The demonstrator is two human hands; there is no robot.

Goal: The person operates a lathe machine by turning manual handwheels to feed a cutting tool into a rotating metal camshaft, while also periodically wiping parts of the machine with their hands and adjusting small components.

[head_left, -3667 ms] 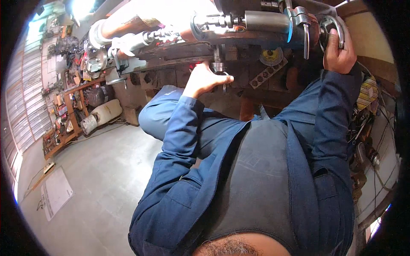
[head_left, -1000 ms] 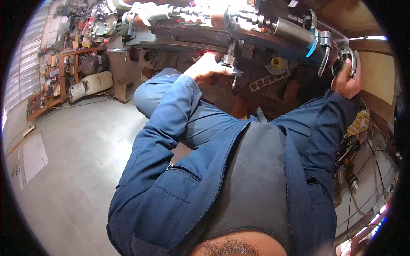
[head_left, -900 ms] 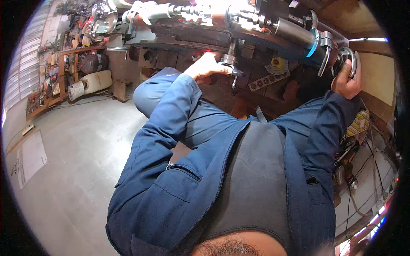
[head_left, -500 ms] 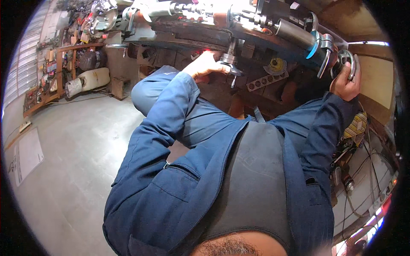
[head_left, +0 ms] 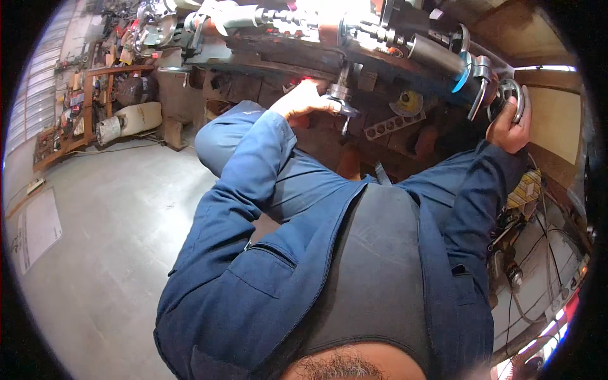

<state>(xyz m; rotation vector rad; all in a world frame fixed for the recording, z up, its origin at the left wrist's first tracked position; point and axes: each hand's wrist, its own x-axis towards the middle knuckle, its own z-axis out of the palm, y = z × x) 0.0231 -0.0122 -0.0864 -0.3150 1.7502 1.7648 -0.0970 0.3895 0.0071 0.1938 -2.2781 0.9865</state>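
A small metal machine lathe runs across the top of the view. At its front, my left hand (head_left: 303, 100) grips the rim of a small handwheel (head_left: 345, 110), which sits on a short shaft with a crank handle pointing down. My right hand (head_left: 512, 126) is curled round a larger ring-shaped handwheel (head_left: 521, 101) at the lathe's right end, the thumb lying across its rim. Next to that wheel are a grey cylinder (head_left: 437, 56), a blue ring (head_left: 464, 73) and a clamp lever (head_left: 479, 98). Glare hides part of the lathe's middle.
Below the lathe lie a yellow disc (head_left: 410, 99) and a metal strip with round holes (head_left: 396, 125). Tool-filled shelves (head_left: 88, 101) and a pale plastic container (head_left: 136, 120) stand at left. Cables (head_left: 548, 253) and a yellow patterned box (head_left: 524, 192) are at right.
The view has shifted slightly. My right hand sits a little lower and further left in the picture, still on its handwheel; my left hand keeps its grip on the small wheel.
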